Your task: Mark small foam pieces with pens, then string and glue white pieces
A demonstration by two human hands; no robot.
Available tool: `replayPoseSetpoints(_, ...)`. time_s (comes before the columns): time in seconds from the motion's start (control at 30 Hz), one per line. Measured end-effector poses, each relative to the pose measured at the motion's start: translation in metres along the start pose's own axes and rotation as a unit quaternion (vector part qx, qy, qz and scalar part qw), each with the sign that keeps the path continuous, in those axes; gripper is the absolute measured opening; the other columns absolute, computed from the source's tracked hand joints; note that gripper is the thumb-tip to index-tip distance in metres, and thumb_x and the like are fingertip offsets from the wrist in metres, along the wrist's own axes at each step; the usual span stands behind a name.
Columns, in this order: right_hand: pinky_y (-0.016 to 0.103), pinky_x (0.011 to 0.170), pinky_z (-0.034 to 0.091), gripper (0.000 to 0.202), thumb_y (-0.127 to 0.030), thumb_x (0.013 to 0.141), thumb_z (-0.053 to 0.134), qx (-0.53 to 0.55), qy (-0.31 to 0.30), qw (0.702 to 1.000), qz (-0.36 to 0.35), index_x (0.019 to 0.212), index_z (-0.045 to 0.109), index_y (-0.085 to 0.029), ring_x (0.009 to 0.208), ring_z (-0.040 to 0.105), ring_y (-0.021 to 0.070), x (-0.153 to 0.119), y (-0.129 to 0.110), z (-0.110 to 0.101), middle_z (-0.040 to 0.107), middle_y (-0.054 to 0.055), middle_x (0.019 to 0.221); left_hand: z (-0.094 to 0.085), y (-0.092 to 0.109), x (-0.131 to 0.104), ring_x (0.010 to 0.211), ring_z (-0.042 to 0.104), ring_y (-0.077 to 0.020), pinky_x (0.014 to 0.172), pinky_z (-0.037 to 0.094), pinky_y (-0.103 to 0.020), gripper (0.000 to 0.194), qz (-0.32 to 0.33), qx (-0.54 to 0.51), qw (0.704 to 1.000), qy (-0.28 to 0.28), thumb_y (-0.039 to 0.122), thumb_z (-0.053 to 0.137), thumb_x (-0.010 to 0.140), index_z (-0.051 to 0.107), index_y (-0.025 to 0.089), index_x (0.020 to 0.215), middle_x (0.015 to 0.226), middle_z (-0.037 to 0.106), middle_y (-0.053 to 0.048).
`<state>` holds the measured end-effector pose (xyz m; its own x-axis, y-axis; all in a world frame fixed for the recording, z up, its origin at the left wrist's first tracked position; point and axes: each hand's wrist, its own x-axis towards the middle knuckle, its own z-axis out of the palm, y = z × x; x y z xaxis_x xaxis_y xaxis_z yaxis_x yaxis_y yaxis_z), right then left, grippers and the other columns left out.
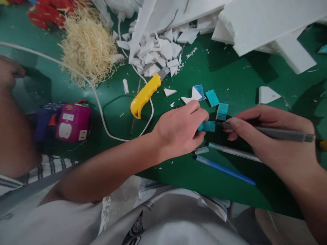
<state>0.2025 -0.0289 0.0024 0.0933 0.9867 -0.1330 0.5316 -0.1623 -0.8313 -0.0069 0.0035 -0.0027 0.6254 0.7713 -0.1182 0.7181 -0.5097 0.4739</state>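
Teal piece: small and flat, pinched in the left fingers, its free end pointing toward the right fingers.
Left hand: fingers closed on the teal piece, covering part of it.
Right hand: fingers gripping a dark grey marker, its tip at the teal piece's free end; whether they touch I cannot tell.
Striped block: teal with dark lines, just beyond the marker tip, between the two hands' fingers.
Plain teal block: beyond the left fingers, near the striped block.
Blue block: also beyond the left fingers, partly covered by a white scrap.
Pens: a clear pen runs from near the left fingers to beneath the right hand; a blue pen lies bodyward of it.
White offcut: beyond the right fingers.
Yellow cutter: left of the left fingers, blade toward a heap of white scraps.
White boards: well beyond both hands' fingers.
White cable: looping left of the left fingers, past a straw-like pile.
Magenta box: well left of the left fingers.
Another person's hand: farthest left of the left fingers.
Tabletop: green, beneath the fingers.
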Motion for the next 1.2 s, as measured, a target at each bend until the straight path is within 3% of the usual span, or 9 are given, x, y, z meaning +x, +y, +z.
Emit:
replayPoseSetpoints(0.3, 0.024, 0.044, 0.048, 0.019, -0.042, 0.081, 0.077, -0.010, -0.003, 0.999, -0.031, 0.074, 0.075, -0.025, 0.050, 0.065, 0.0136, -0.001, 0.003, -0.003, 0.071, -0.002, 0.059, 0.000, 0.000, 0.001, 0.084, 0.064, -0.0168, 0.063, 0.041, -0.028, 0.020, -0.006, -0.005, 1.000, 0.000, 0.026, 0.062, 0.089, 0.067, 0.021, 0.107, 0.107, 0.063, -0.004)
replayPoseSetpoints(0.83, 0.026, 0.043, 0.049, 0.024, -0.047, 0.080, 0.078, 0.007, 0.012, 1.000, -0.021, 0.071, 0.072, -0.026, 0.047, 0.064, 0.0155, -0.004, 0.005, -0.004, 0.071, -0.001, 0.059, 0.001, 0.000, -0.001, 0.084, 0.064, -0.0164, 0.064, 0.042, -0.027, 0.020, -0.002, -0.012, 1.000, 0.012, 0.024, 0.062, 0.087, 0.067, 0.020, 0.107, 0.106, 0.064, -0.004)
replayPoseSetpoints(1.2, 0.025, 0.043, 0.045, 0.015, -0.036, 0.080, 0.073, -0.036, -0.029, 0.999, -0.009, 0.068, 0.070, -0.027, 0.047, 0.060, 0.0132, -0.004, -0.006, -0.005, 0.068, -0.004, 0.057, 0.001, 0.000, 0.000, 0.086, 0.065, -0.0176, 0.064, 0.044, -0.028, 0.017, 0.000, -0.006, 1.000, 0.011, 0.025, 0.061, 0.089, 0.067, 0.020, 0.104, 0.107, 0.064, -0.004)
